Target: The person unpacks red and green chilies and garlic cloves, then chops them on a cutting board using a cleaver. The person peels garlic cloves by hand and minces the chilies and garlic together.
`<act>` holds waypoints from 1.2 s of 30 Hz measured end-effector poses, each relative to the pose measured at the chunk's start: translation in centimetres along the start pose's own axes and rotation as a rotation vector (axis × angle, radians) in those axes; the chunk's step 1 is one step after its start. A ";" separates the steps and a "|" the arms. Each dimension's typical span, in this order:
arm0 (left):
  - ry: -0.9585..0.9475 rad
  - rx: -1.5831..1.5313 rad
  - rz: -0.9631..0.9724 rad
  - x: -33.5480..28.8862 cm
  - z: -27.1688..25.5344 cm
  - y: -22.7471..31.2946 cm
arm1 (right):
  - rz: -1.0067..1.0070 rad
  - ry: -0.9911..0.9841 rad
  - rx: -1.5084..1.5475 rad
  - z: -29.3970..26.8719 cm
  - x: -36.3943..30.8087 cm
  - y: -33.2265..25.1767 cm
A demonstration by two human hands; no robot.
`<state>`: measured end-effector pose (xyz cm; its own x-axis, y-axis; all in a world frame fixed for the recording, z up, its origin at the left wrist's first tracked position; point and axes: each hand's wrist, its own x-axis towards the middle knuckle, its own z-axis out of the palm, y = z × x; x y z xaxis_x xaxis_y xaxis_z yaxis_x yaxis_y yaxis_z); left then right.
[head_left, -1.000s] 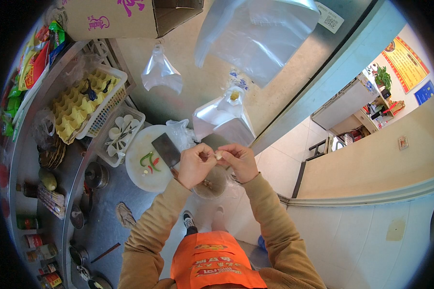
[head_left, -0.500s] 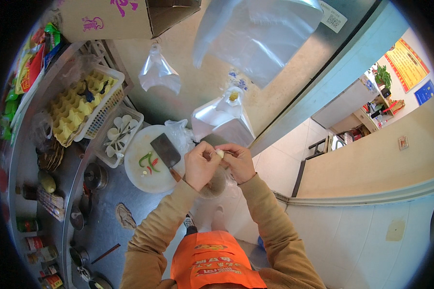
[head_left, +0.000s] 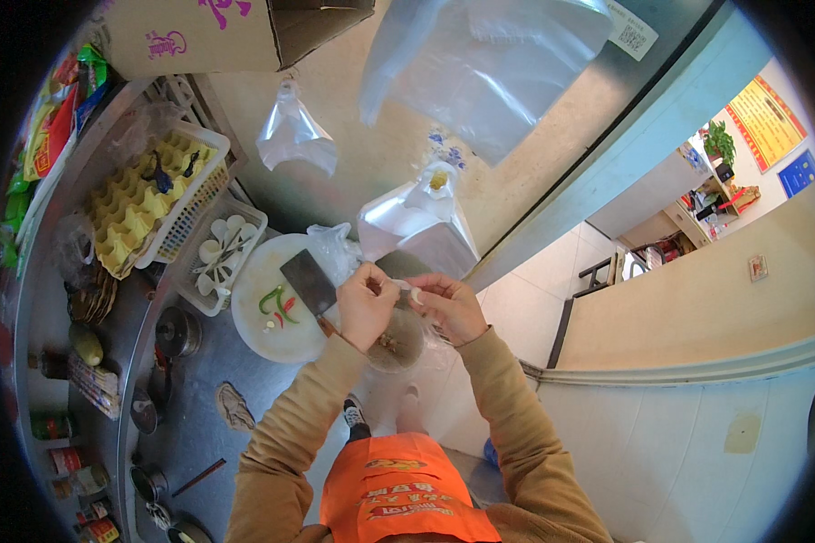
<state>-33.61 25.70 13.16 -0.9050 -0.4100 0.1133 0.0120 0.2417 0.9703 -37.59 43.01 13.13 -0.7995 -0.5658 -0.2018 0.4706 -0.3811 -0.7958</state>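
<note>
A small white garlic clove (head_left: 416,296) is pinched between the thumb and fingertips of my right hand (head_left: 455,309). My left hand (head_left: 366,306) is just beside it, its fingers pressed together on a thin whitish scrap, seemingly garlic skin (head_left: 402,285). Both hands hover over a round bin (head_left: 397,351) with brownish scraps inside. To the left, a round white cutting board (head_left: 252,337) bears green and red chili peppers (head_left: 272,300) and small pale pieces. A cleaver (head_left: 310,281) rests on the board's right side, its handle partly behind my left wrist.
White baskets hold spoons (head_left: 219,258) and yellow egg trays (head_left: 136,204). Clear plastic bags (head_left: 418,217) hang on the wall ahead, under a cardboard box (head_left: 190,41). Pots (head_left: 179,332) and a cloth (head_left: 234,405) are on the metal counter. A doorway opens at right.
My hands have drawn slightly apart. The clove stays in my right fingers, while my left hand has shifted left, exposing more of the bin below.
</note>
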 end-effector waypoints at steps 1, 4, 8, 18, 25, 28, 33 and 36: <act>-0.002 -0.031 -0.035 0.1 0.0 -0.4 | 0.003 0.019 -0.086 -0.4 0.0 0.0; -0.046 0.017 -0.027 0.0 -0.2 -1.1 | -0.025 0.056 -0.279 -1.4 0.2 0.2; -0.220 -0.071 0.051 -0.7 0.1 -0.6 | -0.125 0.068 -0.361 -1.9 0.6 0.6; -0.338 -0.016 0.149 -0.4 -0.2 -1.6 | -0.210 0.032 -0.367 -2.2 1.0 1.0; -0.329 -0.414 -0.201 0.1 0.1 -4.3 | -0.018 -0.011 -0.043 -3.1 2.1 1.3; -0.314 -0.214 -0.268 0.1 0.5 -7.1 | 0.086 0.032 0.033 -4.4 2.8 2.2; -0.297 0.567 0.058 -1.5 2.2 -12.4 | 0.209 0.119 -0.318 -8.1 4.8 7.1; -0.471 0.710 -0.115 -2.3 2.1 -13.9 | 0.186 0.071 -0.630 -10.0 5.1 10.7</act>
<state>-32.55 25.14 -1.02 -0.9683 -0.0962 -0.2304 -0.2175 0.7782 0.5891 -40.37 43.37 -2.14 -0.7587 -0.5232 -0.3881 0.3121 0.2310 -0.9215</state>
